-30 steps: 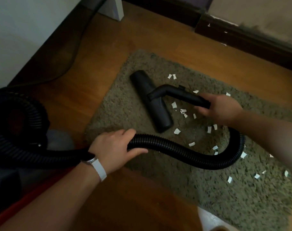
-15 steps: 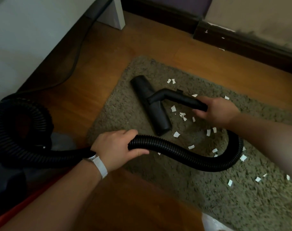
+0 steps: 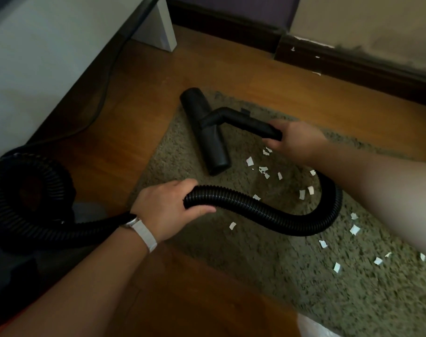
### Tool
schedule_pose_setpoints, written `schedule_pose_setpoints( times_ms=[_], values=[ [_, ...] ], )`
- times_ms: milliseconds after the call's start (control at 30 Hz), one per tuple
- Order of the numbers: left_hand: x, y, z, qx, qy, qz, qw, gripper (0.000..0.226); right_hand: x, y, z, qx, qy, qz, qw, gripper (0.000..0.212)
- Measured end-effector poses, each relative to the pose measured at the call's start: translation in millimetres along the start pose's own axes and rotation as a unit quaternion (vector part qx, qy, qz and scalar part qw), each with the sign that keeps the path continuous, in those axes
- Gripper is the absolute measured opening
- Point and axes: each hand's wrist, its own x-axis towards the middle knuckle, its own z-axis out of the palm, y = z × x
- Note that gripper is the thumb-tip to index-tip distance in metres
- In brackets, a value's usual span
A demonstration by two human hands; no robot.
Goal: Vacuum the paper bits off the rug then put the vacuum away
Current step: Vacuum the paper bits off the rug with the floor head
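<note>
A black T-shaped vacuum nozzle (image 3: 204, 132) lies at the far left corner of the olive shag rug (image 3: 268, 276). My right hand (image 3: 297, 139) grips the nozzle's tube where it meets the hose. A black ribbed hose (image 3: 255, 210) curves from there across the rug to my left hand (image 3: 168, 207), which grips it. Several white paper bits (image 3: 302, 193) lie scattered on the rug to the right of the nozzle and under my right arm. The hose coils (image 3: 29, 190) at the left over the vacuum body, which is mostly hidden in shadow.
A white cabinet (image 3: 37, 57) with a leg stands at the left, and a dark cable (image 3: 102, 98) runs along the wooden floor beside it. A dark skirting board (image 3: 353, 62) lines the far wall. Something white (image 3: 314, 329) shows at the bottom edge.
The nozzle has slid toward the rug's far left corner, over the two bits that lay beyond it; they no longer show. Both hands keep their grip.
</note>
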Motion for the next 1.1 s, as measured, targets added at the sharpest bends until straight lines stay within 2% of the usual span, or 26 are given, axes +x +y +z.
schedule_pose_setpoints(
  times_ms=[133, 233, 400, 500, 600, 700, 933, 1033, 1100],
  values=[
    [-2.3, -3.3, 5.2, 0.009, 0.004, 0.019, 1.0, 0.071, 9.0, -21.6, 6.6, -0.033, -0.026, -0.056, 0.998, 0.035],
    [-6.1, -6.2, 9.6, 0.011, 0.013, 0.03, 0.999, 0.07, 11.5, -23.9, 8.5, -0.054, -0.046, -0.064, 0.995, 0.036],
    [-6.0, -7.5, 10.0, -0.006, 0.028, 0.029, 0.999, 0.069, 5.6, 4.3, 5.4, -0.006, -0.035, 0.032, 0.999, 0.032],
    [-1.4, -8.3, 7.8, -0.016, 0.026, 0.02, 0.999, 0.07, 0.7, 25.6, 0.0, 0.039, -0.028, 0.107, 0.993, 0.037],
    [3.8, -7.6, 5.2, -0.02, 0.02, 0.008, 1.0, 0.07, -0.2, 34.9, -1.1, 0.062, -0.017, 0.138, 0.988, 0.039],
    [5.9, -4.7, 3.4, -0.022, 0.017, 0.004, 1.0, 0.07, 4.9, 28.6, 0.6, 0.046, -0.01, 0.124, 0.991, 0.04],
    [0.2, -9.6, 10.7, -0.014, 0.026, 0.022, 0.999, 0.072, 17.0, -2.6, 6.6, 0.001, -0.014, 0.031, 0.999, 0.031],
    [-0.7, -10.4, 12.6, -0.012, 0.025, 0.022, 0.999, 0.072, 13.9, 2.8, 6.7, 0.007, -0.025, 0.041, 0.999, 0.036],
    [1.5, -9.8, 10.9, -0.014, 0.026, 0.023, 0.999, 0.073, 7.6, 15.5, 2.7, 0.02, -0.031, 0.076, 0.996, 0.037]
  ],
)
